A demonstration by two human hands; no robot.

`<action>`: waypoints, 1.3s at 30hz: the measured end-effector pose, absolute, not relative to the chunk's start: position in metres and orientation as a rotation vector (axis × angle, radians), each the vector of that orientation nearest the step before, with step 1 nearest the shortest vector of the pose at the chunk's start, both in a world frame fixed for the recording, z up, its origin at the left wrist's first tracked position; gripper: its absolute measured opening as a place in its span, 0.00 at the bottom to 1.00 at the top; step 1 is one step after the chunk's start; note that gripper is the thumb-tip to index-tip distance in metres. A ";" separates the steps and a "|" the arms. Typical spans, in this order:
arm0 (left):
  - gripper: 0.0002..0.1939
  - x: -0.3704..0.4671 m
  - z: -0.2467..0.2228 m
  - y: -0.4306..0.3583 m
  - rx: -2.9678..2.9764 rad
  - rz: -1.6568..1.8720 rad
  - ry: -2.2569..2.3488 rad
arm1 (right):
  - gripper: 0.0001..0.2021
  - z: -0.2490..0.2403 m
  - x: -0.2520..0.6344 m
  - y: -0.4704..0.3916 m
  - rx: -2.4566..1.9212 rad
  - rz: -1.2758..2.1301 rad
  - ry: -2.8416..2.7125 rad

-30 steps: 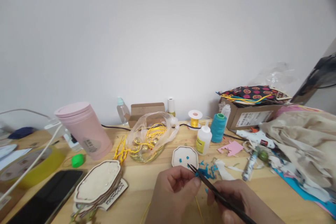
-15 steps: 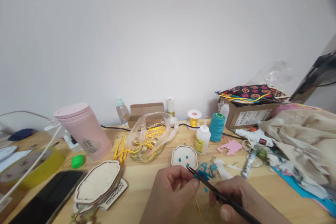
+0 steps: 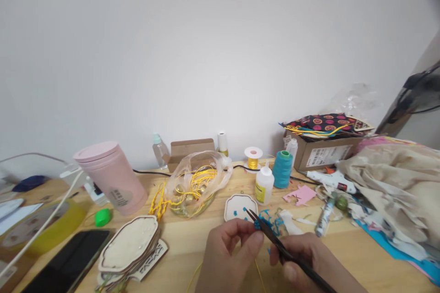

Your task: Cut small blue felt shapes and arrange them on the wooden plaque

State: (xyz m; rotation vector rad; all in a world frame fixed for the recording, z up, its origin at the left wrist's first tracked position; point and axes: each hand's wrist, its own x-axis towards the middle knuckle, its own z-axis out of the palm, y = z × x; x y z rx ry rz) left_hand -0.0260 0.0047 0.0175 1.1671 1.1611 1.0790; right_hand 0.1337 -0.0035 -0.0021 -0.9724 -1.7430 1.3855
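Observation:
My left hand (image 3: 233, 249) is closed in a pinch at the front centre, with a small blue piece (image 3: 257, 225) at its fingertips. My right hand (image 3: 305, 261) grips a long black tool, which looks like tweezers (image 3: 271, 236). Its two narrow tips are slightly apart and point up past my left fingertips. Just behind them lies a cream scalloped plaque (image 3: 237, 203) with a few tiny blue pieces on it. Blue cut scraps (image 3: 275, 222) are scattered to its right. A yellow cord (image 3: 259, 274) runs below my hands.
A glue bottle (image 3: 264, 187) and teal thread cone (image 3: 282, 170) stand behind the plaque. Left are stacked plaques (image 3: 129, 242), a phone (image 3: 65, 263), a pink tumbler (image 3: 112, 178) and a bag of yellow cords (image 3: 195, 183). Right are a glue gun (image 3: 332, 180) and cloth (image 3: 395, 178).
The black tool's tips have lifted slightly and show a wider gap. My left hand has shifted slightly right. The whole view has drifted a little.

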 end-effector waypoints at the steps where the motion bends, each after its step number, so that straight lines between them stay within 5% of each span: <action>1: 0.07 -0.025 0.018 0.004 1.161 1.087 1.150 | 0.25 -0.001 0.133 -0.004 -0.980 1.387 -1.748; 39: 0.10 -0.027 0.023 -0.001 0.895 1.030 1.119 | 0.23 -0.021 0.141 0.001 -0.943 1.418 -1.809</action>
